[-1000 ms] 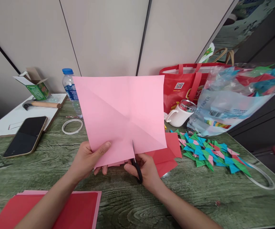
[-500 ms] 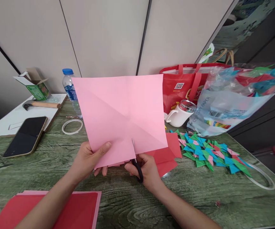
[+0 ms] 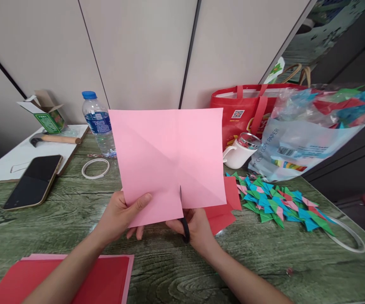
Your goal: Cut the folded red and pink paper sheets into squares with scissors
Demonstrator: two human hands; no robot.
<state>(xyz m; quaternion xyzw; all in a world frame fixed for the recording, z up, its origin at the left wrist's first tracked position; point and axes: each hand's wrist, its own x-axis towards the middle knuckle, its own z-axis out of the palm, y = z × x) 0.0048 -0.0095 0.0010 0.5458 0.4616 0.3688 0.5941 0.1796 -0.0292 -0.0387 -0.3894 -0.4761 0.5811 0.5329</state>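
A creased sheet of pink paper [image 3: 166, 156] stands upright in front of me. My left hand [image 3: 122, 213] pinches its lower left part, thumb on the near face and fingers behind. Below the sheet's lower edge my right hand [image 3: 195, 228] is closed round the black handles of a pair of scissors [image 3: 186, 231]. The blades point up into a slit in the paper; most of their length is hidden. Behind the sheet, red paper pieces [image 3: 231, 196] lie on the table. Near my left forearm rests a stack of red and pink sheets [image 3: 103, 278].
To the left are a phone [image 3: 33, 181], a hammer-like tool [image 3: 55, 138], a small box [image 3: 47, 118], a water bottle [image 3: 100, 124] and a tape roll [image 3: 95, 168]. Rightward stand a white mug [image 3: 237, 154], a red bag [image 3: 233, 114], a plastic paper bag [image 3: 283, 147] and folded paper pieces [image 3: 274, 202].
The pink sheet has shifted slightly right and down, and its upper edge sits lower. The scissors remain in the slit, with less of the blades showing. Both hands have barely moved.
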